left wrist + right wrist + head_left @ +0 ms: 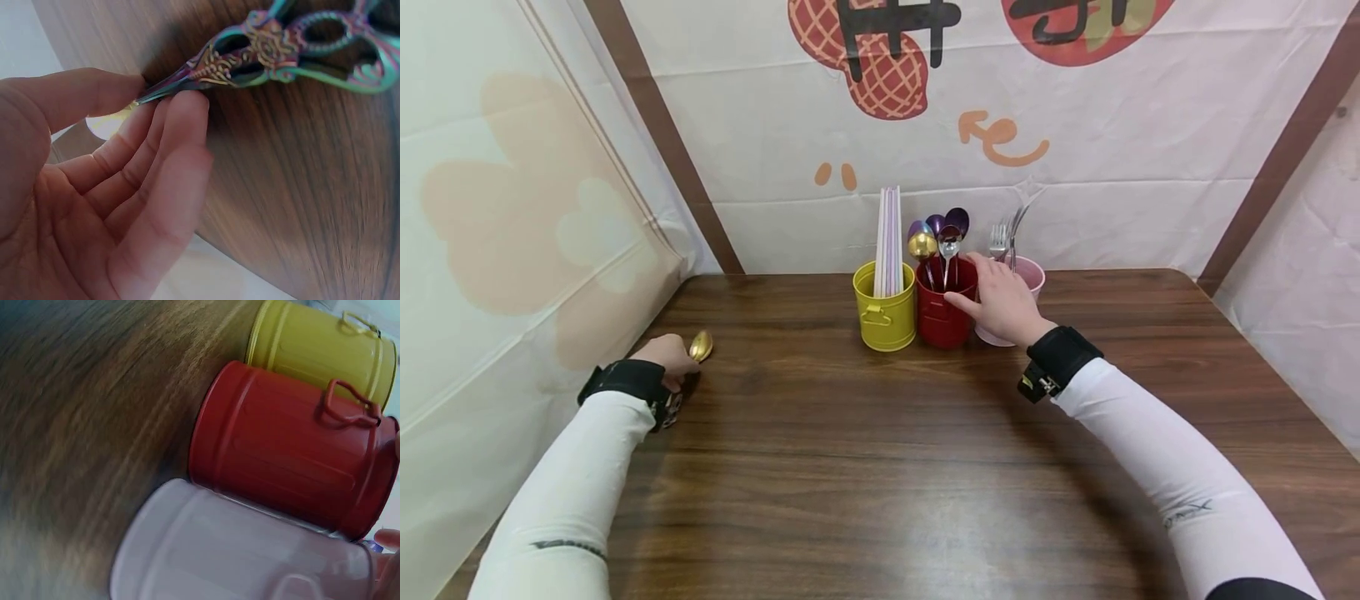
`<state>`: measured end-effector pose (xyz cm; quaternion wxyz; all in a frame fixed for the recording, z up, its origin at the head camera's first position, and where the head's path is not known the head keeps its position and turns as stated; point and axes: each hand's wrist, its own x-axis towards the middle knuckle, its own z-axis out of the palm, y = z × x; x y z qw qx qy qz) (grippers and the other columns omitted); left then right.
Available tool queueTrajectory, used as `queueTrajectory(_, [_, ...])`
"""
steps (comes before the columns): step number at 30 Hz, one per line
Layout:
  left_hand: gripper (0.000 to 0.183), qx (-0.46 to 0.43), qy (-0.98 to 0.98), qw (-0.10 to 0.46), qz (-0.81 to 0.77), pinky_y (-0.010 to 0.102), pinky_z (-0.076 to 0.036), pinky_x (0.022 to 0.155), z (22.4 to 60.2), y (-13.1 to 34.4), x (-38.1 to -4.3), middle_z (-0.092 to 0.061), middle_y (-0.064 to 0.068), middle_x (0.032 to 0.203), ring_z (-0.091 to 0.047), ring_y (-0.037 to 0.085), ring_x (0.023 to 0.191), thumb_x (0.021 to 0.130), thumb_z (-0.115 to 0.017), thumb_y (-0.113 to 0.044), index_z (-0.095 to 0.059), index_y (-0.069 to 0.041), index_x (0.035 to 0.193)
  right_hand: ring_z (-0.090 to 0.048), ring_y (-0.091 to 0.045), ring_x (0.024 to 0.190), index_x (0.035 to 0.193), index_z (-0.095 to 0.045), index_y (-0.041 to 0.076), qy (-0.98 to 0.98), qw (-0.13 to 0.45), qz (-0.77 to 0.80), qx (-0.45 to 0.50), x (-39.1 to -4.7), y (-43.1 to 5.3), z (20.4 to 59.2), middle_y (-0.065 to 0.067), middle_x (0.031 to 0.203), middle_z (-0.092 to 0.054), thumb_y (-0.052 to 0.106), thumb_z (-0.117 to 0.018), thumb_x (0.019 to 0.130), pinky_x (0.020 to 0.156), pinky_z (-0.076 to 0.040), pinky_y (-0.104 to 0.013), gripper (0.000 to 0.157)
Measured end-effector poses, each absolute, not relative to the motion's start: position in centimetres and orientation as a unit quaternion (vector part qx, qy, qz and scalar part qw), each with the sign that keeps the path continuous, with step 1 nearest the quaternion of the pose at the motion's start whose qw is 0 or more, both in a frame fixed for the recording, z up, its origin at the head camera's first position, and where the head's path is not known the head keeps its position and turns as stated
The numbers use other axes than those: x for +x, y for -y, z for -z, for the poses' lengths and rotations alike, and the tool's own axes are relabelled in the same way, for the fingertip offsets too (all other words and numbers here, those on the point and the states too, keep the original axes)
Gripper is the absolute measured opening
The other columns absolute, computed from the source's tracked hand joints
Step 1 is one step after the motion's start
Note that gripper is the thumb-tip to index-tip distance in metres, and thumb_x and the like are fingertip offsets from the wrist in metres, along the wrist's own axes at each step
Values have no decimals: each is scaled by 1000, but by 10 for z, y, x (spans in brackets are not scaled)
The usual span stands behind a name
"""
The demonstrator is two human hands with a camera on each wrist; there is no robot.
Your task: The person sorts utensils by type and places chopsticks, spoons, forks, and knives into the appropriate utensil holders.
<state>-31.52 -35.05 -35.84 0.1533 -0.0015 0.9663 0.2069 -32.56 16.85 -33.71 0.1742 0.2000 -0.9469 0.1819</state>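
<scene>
My left hand (666, 357) is low at the table's left side, pinching a spoon (701, 346) between thumb and fingertips near its bowl. In the left wrist view the spoon's ornate openwork handle (269, 53) shines green, purple and gold; its gold bowl lies partly behind the fingers. My right hand (1000, 302) rests at the rim of a red bucket (943, 321), thumb in front and fingers extended behind, partly over a pink bucket (1033, 275). Several spoons (922, 244) stand bowl-up in the red bucket. Only fingertips (387, 539) show in the right wrist view.
A yellow bucket (887, 325) with upright white and lilac chopsticks (889, 242) adjoins the red bucket on its left. Forks (999, 237) stand in the pink bucket. The wooden table (850, 467) meets a printed cloth wall (760, 125) at the back.
</scene>
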Motion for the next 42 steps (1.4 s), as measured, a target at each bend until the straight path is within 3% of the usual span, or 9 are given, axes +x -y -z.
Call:
queueTrajectory(12, [22, -34, -954, 164, -248, 29, -54, 51, 358, 346, -314, -61, 6, 58, -63, 14, 49, 88, -60, -10, -56, 10, 79, -49, -36, 121, 144, -36, 4, 951, 171, -209, 149, -328, -163, 341, -19, 134, -53, 58, -58, 90, 100, -35, -53, 79])
queueTrajectory(21, [18, -24, -951, 148, -271, 30, -52, 48, 352, 331, -317, -59, 3, 53, -59, 14, 47, 87, -65, -7, -64, 6, 75, -49, -37, 120, 145, -35, 5, 952, 165, -215, 142, -328, -164, 343, -18, 135, -53, 59, -57, 90, 100, -34, -54, 80])
queueTrajectory(30, [19, 36, -952, 48, -302, 28, -47, 49, 341, 308, -325, -58, -1, 57, -55, 11, 49, 89, -64, -11, -67, 7, 85, -49, -37, 120, 145, -35, 5, 952, 167, -214, 142, -327, -164, 343, -19, 134, -53, 60, -56, 90, 100, -34, -54, 81])
queueTrajectory(36, [22, 54, -916, -32, -397, 30, -54, 52, 330, 274, -323, -68, 2, 69, -61, 10, 53, 92, -64, -11, -61, 11, 95, -49, -36, 120, 144, -35, 4, 951, 169, -215, 143, -327, -165, 343, -19, 134, -53, 61, -57, 89, 100, -34, -53, 81])
queueTrajectory(42, [21, 73, -860, -95, -496, 27, -55, 53, 318, 236, -319, -67, -2, 70, -60, 6, 54, 94, -64, -12, -59, 8, 97, -50, -36, 119, 144, -35, 4, 950, 169, -220, 146, -326, -163, 343, -18, 132, -54, 60, -57, 90, 100, -34, -52, 81])
